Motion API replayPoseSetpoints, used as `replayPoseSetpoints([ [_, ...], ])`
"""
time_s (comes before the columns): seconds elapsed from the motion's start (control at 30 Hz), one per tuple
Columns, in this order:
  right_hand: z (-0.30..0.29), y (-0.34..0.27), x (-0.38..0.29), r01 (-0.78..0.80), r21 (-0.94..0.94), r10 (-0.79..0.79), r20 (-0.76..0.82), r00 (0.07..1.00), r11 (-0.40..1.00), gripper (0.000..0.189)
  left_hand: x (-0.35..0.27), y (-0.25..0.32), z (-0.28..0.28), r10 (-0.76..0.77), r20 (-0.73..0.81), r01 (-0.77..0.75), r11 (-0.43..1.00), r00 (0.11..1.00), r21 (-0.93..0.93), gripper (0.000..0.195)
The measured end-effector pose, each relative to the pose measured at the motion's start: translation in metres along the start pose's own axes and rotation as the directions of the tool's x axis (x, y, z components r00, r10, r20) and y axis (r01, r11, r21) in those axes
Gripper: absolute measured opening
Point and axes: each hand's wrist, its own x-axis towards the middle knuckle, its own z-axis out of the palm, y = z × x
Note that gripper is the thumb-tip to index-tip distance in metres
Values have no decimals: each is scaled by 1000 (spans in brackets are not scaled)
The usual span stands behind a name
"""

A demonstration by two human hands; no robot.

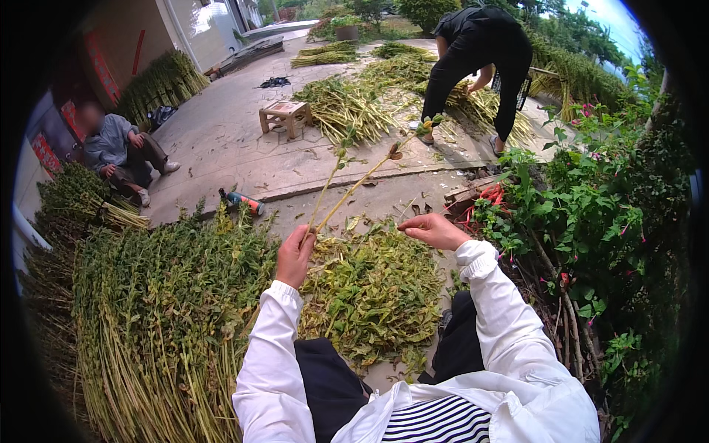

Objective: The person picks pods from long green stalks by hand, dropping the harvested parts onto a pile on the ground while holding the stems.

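My left hand (293, 257) grips the lower end of a forked, yellowish plant stalk (354, 188), probably sesame. Its two branches rise away from me, nearly stripped, with a few pods and leaves at the tips. To the right, apart from the stalk, is my right hand (435, 230), thumb and fingers pinched together. No object shows clearly between those fingertips. Below and between my hands, a heap of loose green and yellow leaves (376, 293) covers the ground. Cut leafy stalks (166, 299) lean in a thick stack beside my left arm.
A person in black (482, 50) bends over stalks spread on the paving (221, 149); another person (119, 144) sits at left. A wooden stool (285, 116) and a dark bottle (243, 202) stand or lie ahead. Flowering bushes (598, 205) and branches border my right side.
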Motion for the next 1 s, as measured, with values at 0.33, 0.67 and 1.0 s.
replayPoseSetpoints([
  [0.33,-27,-10,13,353,422,142,-785,603,835,25,-1,21,15,166,101,-172,984,981,46,13],
  [0.67,-36,9,5,-37,-43,-19,-868,496,998,20,-7,17,13,266,197,-302,935,944,186,17],
  [1.0,-40,38,8,-39,-51,-20,-820,573,998,16,-10,15,4,287,209,-338,900,935,277,18],
])
